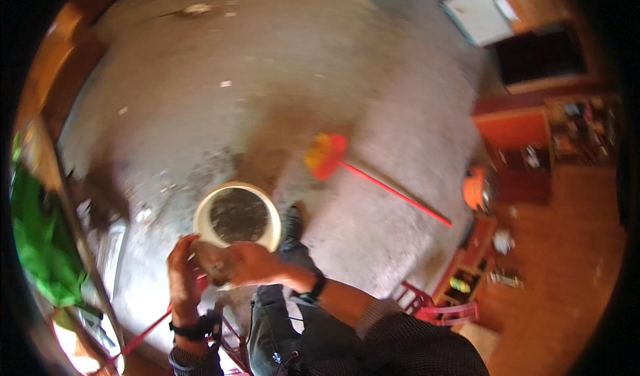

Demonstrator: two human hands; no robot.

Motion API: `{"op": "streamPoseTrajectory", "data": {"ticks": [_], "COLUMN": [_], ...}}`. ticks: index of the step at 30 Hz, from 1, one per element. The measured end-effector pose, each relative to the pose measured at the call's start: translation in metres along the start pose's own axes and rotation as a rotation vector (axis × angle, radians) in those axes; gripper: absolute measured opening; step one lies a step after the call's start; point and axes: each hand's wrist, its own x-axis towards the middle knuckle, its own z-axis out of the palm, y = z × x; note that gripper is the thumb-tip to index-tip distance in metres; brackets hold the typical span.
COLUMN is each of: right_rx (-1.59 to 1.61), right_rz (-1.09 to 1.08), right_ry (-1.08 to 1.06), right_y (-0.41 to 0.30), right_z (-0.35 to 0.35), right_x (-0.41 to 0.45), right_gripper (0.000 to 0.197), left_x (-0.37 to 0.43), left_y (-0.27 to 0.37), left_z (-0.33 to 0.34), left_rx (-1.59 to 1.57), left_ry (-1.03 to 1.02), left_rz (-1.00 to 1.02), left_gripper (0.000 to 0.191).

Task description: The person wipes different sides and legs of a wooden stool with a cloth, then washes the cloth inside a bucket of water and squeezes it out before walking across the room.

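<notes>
Between my left hand (182, 276) and my right hand (260, 266) is a rounded brown-grey object (215, 262). Blur leaves its kind unclear. Both hands grip it from opposite sides, just over the near rim of a cream-coloured bucket (198, 216). Dark, murky matter (239, 215) fills the lower part of the bucket; whether it is liquid or dirt I cannot tell. A dark band circles each wrist.
A broom (395, 191) with a red handle and red-yellow head lies on the concrete floor (175, 86). Wooden furniture (565, 226) lines the right, with an orange object (475, 189) beside it. Green fabric (42, 241) hangs at left. My shoe (293, 221) is beside the bucket.
</notes>
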Motion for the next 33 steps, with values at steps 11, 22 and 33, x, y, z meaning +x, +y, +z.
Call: {"op": "streamPoseTrajectory", "data": {"ticks": [11,22,33], "right_rx": [0.716,-0.129,-0.854], "right_rz": [0.162,0.346,0.257], "right_ry": [-0.357,-0.135,0.133], "right_y": [-0.013,-0.022,0.03], "right_z": [0.015,0.055,0.064], "right_x": [0.005,0.014,0.032], "right_gripper": [0.069,0.032,0.049], "left_x": [0.0,0.004,0.054], "left_y": [0.005,-0.04,-0.103], "left_z": [-0.005,-0.022,-0.018], "left_rx": [-0.44,-0.431,-0.166], "left_ry": [-0.576,-0.031,0.375], "left_rz": [0.129,0.12,0.191], "left_gripper": [0.058,0.018,0.022]}}
